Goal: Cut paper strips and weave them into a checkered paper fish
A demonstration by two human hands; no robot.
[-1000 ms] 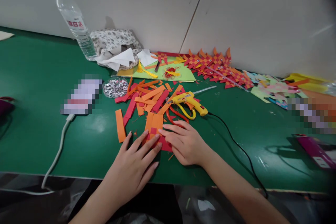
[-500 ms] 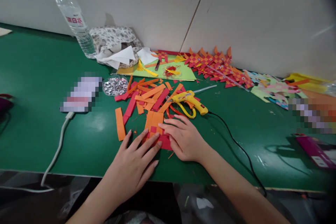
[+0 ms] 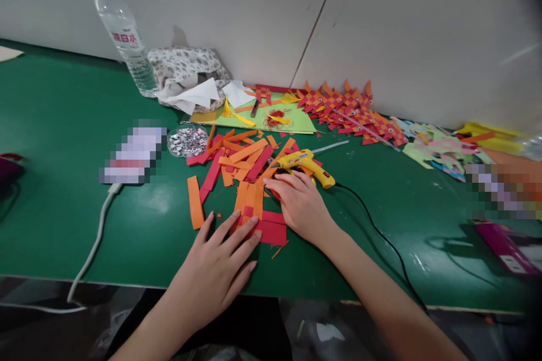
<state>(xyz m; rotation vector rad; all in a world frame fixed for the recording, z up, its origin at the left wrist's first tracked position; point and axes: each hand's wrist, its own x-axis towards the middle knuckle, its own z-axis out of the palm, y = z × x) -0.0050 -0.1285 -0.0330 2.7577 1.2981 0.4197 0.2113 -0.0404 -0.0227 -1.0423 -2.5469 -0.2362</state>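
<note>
My left hand [image 3: 224,262] lies spread, its fingertips pressing a woven paper piece [image 3: 250,200] to the table. Upright orange strips cross red strips [image 3: 273,231], which stick out to the right. My right hand [image 3: 302,203] is just right of the weave, fingers bent forward over a pair of scissors [image 3: 276,194]. Only bits of the scissors' red and yellow handles show under that hand; whether it grips them is hard to make out. A yellow glue gun [image 3: 307,165] lies right beyond those fingers, a glue stick in its back end.
Loose orange and red paper strips [image 3: 239,158] lie beyond the weave, beside a bag of googly eyes [image 3: 187,142]. Woven paper fish [image 3: 351,110] are piled by the wall. A phone [image 3: 135,155] with a cable, a water bottle [image 3: 127,39] and the glue gun's black cord [image 3: 381,237] surround the work.
My right hand has left the weave and moved up and right onto the scissors' handles, uncovering the red strips' right ends. My left hand stays on the weave. The view has shifted slightly.
</note>
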